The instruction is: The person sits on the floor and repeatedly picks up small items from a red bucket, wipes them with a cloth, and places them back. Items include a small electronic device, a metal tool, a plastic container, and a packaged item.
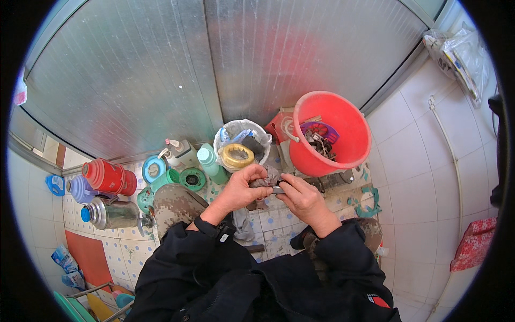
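Observation:
My left hand point(246, 186) holds a crumpled, dirty grey-brown rag point(270, 176) between thumb and fingers. Close against it, my right hand point(305, 199) grips a small metal piece point(277, 190) whose grey end reaches to my left thumb; the rest of it is hidden by my fingers. Both hands are held above the tiled floor between my knees. Just beyond them stands a lined waste bin point(220, 149) with a yellow ring point(238, 155) and wrappers in it. Right of the bin is a red plastic bucket point(332, 163) containing a purple plastic piece point(326, 131) and a tangle of metal parts.
Vacuum flasks point(116, 213), several, lie or stand at the left. Pump bottles point(183, 155) and a green bottle point(213, 165) stand beside the bin. Frosted sliding panels point(161, 72) rise ahead; a tiled wall with a pipe point(454, 161) is at right. A grey cloth point(242, 226) lies below my hands.

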Tool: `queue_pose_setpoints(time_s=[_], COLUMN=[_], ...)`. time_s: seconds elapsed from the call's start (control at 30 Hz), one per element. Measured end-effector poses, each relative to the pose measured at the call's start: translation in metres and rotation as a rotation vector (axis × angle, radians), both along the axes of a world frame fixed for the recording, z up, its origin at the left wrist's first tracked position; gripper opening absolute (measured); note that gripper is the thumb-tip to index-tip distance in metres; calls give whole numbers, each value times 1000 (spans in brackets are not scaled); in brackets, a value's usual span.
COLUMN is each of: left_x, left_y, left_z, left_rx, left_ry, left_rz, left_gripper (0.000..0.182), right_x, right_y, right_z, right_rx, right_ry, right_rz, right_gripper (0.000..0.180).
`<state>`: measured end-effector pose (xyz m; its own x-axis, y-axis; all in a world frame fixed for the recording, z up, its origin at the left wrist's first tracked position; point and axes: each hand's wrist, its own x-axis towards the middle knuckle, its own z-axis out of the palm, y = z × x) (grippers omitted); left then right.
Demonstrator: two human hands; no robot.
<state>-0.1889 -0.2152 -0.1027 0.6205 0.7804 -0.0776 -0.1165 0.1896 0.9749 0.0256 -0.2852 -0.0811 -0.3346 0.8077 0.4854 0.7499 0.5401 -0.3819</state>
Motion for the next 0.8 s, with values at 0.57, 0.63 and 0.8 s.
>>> queue_pose_setpoints(time_s=[0.57, 0.63, 0.8], left_x=[-7, -14, -21], left_y=[9, 14, 23], left_z=[-5, -1, 5], left_rx=[-219, -268, -207], left_ry=[-149, -199, -392], left_rz=[224, 307, 449], left_gripper=[26, 26, 26], right_x=[8, 12, 22], right_y=[3, 5, 9], right_z=[-1, 0, 3], right_rx=[-81, -97, -752], right_ry=[178, 216, 1083], right_rz=[-75, -132, -256], right_gripper=[32, 29, 25])
